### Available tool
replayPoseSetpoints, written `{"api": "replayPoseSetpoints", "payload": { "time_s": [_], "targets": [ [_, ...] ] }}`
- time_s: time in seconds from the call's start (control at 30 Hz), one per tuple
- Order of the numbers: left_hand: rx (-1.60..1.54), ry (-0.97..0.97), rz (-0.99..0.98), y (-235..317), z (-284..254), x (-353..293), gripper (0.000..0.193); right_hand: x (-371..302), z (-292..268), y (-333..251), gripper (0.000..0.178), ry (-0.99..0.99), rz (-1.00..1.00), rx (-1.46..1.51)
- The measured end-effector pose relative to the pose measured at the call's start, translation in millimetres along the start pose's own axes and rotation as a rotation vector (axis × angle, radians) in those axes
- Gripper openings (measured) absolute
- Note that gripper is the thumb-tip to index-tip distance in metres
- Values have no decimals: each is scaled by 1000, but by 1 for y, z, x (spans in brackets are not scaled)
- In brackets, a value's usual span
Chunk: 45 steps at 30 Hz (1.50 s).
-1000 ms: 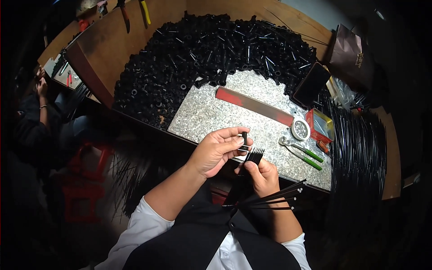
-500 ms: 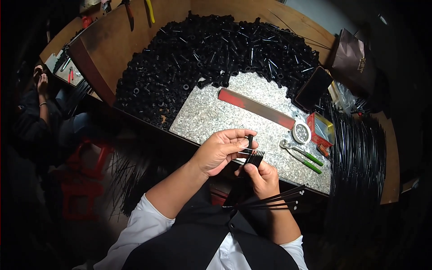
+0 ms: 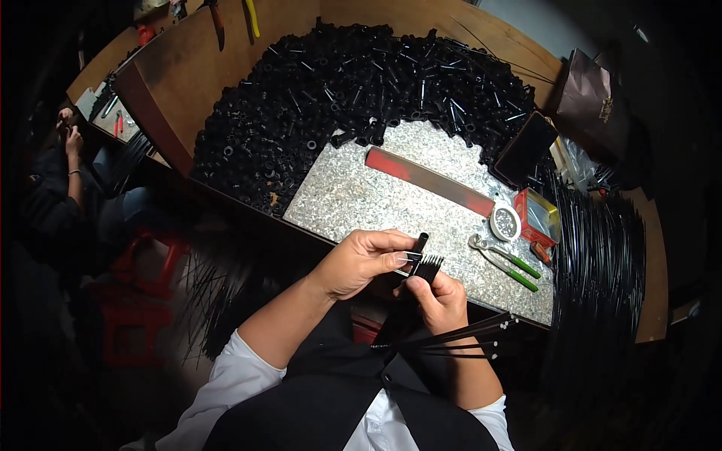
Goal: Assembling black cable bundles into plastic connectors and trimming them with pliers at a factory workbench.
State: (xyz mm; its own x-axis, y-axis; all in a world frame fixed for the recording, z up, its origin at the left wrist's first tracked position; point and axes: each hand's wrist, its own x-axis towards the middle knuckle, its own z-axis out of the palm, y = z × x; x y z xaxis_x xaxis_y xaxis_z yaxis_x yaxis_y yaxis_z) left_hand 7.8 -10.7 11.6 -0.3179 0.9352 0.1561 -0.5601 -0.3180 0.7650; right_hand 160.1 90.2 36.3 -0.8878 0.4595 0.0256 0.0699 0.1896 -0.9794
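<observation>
My left hand [image 3: 355,264] pinches a short black tubular piece [image 3: 423,241] between thumb and fingers, just above the table's near edge. Closed round a bundle of thin black rods [image 3: 429,268], my right hand [image 3: 441,302] sits beside it. The rods' tips fan out like a comb above my right thumb, close to the tube. Their other ends [image 3: 505,319], some capped in white, trail across my right forearm. My left fingertips meet the rod tips, and whether a rod enters the tube is too small to tell.
A heap of black tubular parts [image 3: 361,83] covers the table's back. On the speckled tabletop [image 3: 346,188] lie a red-brown bar [image 3: 429,180], green-handled pincers [image 3: 505,263], a white dish [image 3: 505,222] and a red box [image 3: 538,216]. Black rods [image 3: 602,263] hang at right. Another person's hands [image 3: 73,139] show far left.
My left hand has shifted slightly downward, its fingers drawn closer together on the black tube, which now tilts more to the right. The right hand has stayed nearly still.
</observation>
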Motion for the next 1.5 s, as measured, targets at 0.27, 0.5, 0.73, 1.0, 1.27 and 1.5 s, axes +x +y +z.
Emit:
{"api": "replayPoseSetpoints", "payload": {
  "time_s": [0.27,0.5,0.73,1.0,1.27,1.5],
  "targets": [
    [196,-46,61,14,18,-8,32,-1,-2,4,16,25,-55,-44],
    [389,82,77,11,29,-9,27,-3,-1,-5,15,53,-92,-162],
    [196,24,-42,13,25,-7,27,-4,-9,0,15,-23,61,68],
    [36,126,-17,-6,32,-9,29,0,-10,8,17,9,16,80],
    [-2,221,0,-12,41,-11,24,-1,-7,19,26,17,73,160],
    [-19,228,20,-26,35,-15,32,5,-11,19,31,-60,110,188]
  ]
}}
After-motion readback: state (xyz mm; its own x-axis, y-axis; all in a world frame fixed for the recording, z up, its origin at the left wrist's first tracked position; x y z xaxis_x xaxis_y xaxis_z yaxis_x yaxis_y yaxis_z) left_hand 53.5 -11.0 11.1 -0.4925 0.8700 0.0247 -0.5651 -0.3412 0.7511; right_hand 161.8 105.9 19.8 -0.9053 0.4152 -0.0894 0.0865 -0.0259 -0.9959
